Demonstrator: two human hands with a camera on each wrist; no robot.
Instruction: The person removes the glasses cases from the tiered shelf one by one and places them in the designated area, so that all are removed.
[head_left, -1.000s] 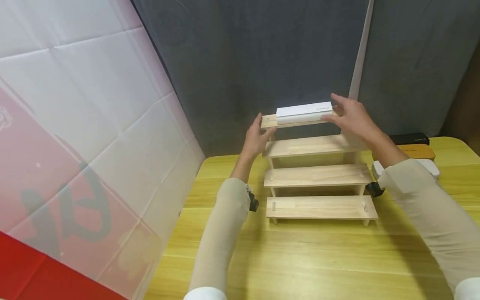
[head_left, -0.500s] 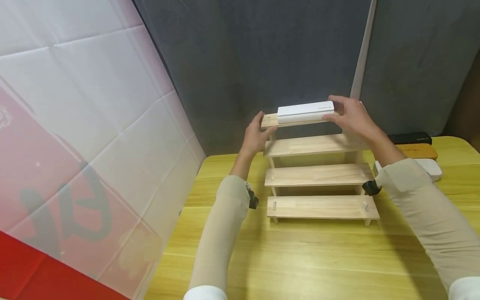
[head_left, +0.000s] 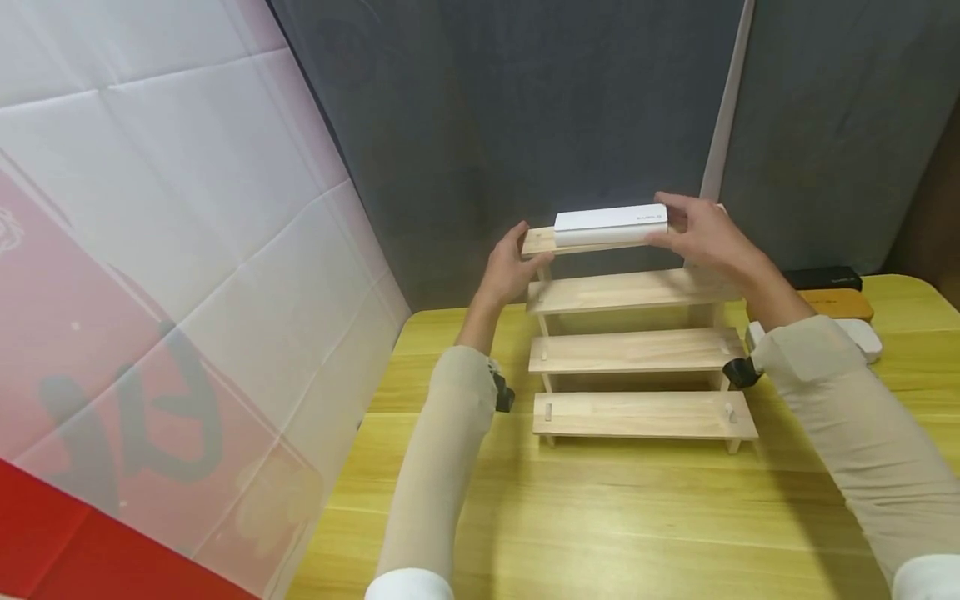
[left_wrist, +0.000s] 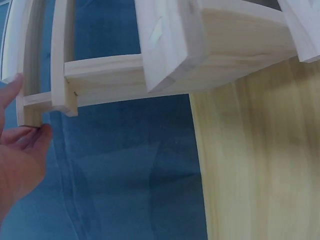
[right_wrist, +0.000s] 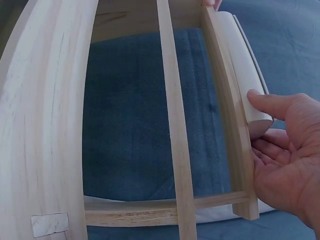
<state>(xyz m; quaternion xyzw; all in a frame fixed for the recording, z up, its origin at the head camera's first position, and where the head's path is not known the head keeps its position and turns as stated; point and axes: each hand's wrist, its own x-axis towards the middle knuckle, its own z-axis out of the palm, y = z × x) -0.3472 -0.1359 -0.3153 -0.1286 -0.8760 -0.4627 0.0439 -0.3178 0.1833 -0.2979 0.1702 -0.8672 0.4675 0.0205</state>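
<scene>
A four-tier stepped wooden rack (head_left: 637,350) stands on the yellow table (head_left: 600,517). A long white box (head_left: 610,225) lies on its top tier. My left hand (head_left: 513,267) pinches the left end of that top tier; the left wrist view shows its fingers (left_wrist: 20,150) around the plank end of the rack (left_wrist: 165,65). My right hand (head_left: 701,237) grips the right end of the white box. In the right wrist view the right hand (right_wrist: 285,150) has its thumb pressed on the end of the white box (right_wrist: 245,75), beside the rack's slats (right_wrist: 172,125).
At the table's right edge, behind my right arm, lie a black case (head_left: 821,277), an orange-brown case (head_left: 836,304) and a white object (head_left: 862,337). A dark grey curtain (head_left: 525,125) hangs close behind the rack. A white and red banner (head_left: 150,292) slants along the left.
My right hand's raised fingers have come down and closed on the box's right end. The box has barely shifted, and the left hand has stayed on the top tier.
</scene>
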